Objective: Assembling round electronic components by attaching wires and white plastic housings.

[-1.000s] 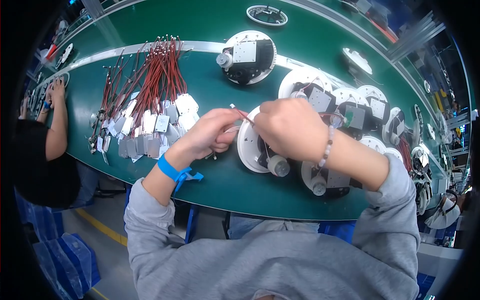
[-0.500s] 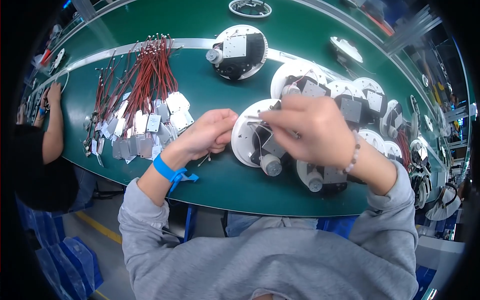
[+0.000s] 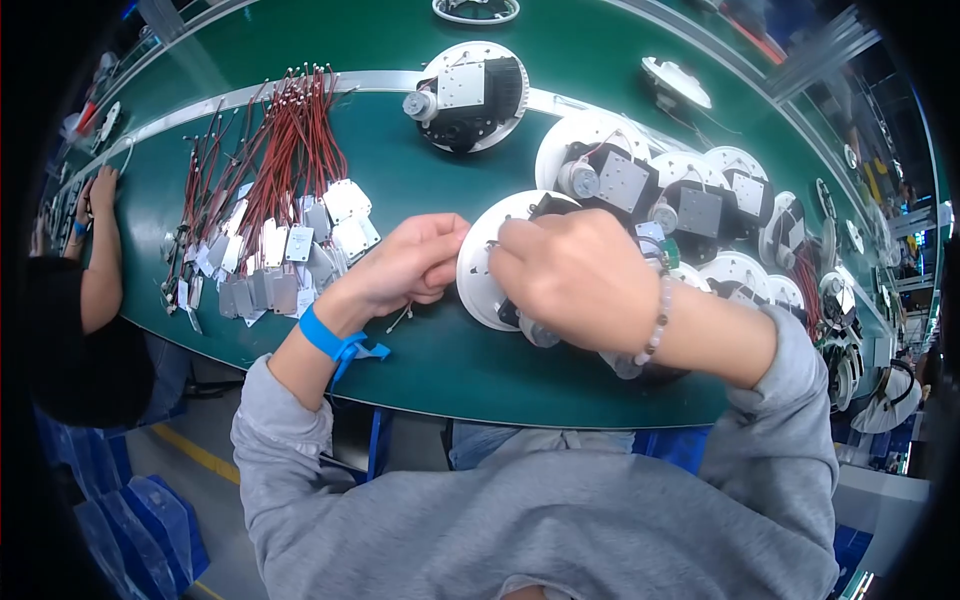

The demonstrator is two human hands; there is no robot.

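A white round disc [image 3: 480,285] with a black housing and a clear-capped cylindrical motor sits tilted at the table's front middle. My left hand [image 3: 415,262] is closed at its left rim, thumb and index finger pinched; what they hold is hidden. Below that hand a short thin cable end [image 3: 402,318] shows against the table. My right hand [image 3: 575,275] is closed over the disc, its fingertips by the left part of the disc's face. It covers most of the housing and motor, and hides whatever is in its fingers.
Left lies a pile of silvery flat plates [image 3: 285,265] with red wires [image 3: 300,130]. Several similar disc assemblies [image 3: 600,165] crowd the right side. Another disc assembly [image 3: 470,95] sits at the back by a metal rail [image 3: 385,80]. A person's arm [image 3: 103,250] is at far left.
My right hand has turned and moved left and slightly down, now covering more of the disc. A thin light piece seen at its fingertips is now hidden. My left hand stays by the rim.
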